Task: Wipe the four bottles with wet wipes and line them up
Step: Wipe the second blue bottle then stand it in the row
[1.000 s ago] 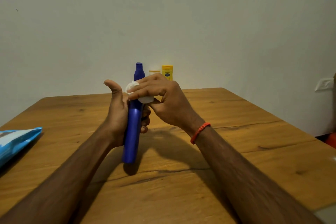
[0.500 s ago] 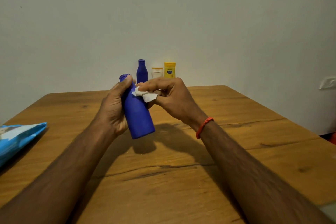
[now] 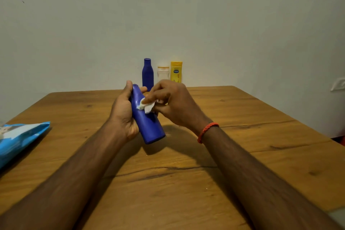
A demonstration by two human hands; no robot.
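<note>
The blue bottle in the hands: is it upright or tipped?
Tipped. The left hand grips the blue bottle slanted: cap at upper left, base at lower right.

A blue bottle (image 3: 148, 127) is held tilted, cap away, a white wipe (image 3: 147, 107) against its upper side. Behind, a second blue bottle (image 3: 147, 74), pale bottle (image 3: 163, 73) and yellow bottle (image 3: 176, 72) stand in a row.

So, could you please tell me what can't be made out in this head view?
All in the head view.
The held blue bottle: far side covered by the left hand.
The wet wipe: mostly under the right hand.
The wipes pack: cut off by the left edge, print blurred.
The yellow bottle: label too small to read, base behind the right hand.
The standing blue bottle: base behind both hands.
</note>
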